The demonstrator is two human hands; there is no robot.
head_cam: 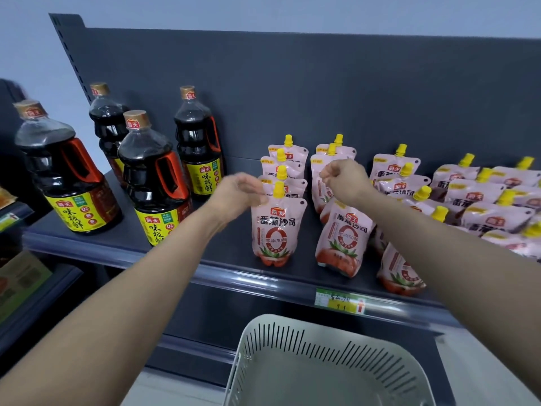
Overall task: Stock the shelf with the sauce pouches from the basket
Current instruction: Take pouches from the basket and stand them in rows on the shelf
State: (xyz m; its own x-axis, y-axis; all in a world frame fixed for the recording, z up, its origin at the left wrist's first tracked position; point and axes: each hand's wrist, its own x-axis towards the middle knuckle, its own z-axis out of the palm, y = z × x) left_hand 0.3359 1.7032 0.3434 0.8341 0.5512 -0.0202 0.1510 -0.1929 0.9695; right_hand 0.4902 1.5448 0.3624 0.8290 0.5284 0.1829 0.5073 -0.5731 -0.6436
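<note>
While both my arms reach over the pale basket [295, 341], my hands sit above the front of the dark shelf [228, 268]. My left hand [238, 193] curls beside the yellow cap of the front pouch [276, 227], at its 10 o'clock; its fingers [257, 189] are loosely bent and slightly blurred, touching or almost touching the pouch's top corner, and I cannot tell whether they really grip it. That pouch stands upright at the head of a row of pouches [285, 164] running back toward 12 o'clock. My right hand [344, 178] hovers over the second row, its fingers curled into a loose fist with thumb and forefinger pinched near each other; nothing shows between them. Just below it, at 6 o'clock, the second row's front pouch [344, 238] leans a little to the right. More pouches [480, 200] lie crowded together at 3 o'clock. Four soy sauce bottles [152, 174] stand at 9 o'clock on the same shelf. A green and yellow price tag [339, 301] sits on the shelf's front rail, at 12 o'clock from the basket, whose visible inside holds nothing.
</note>
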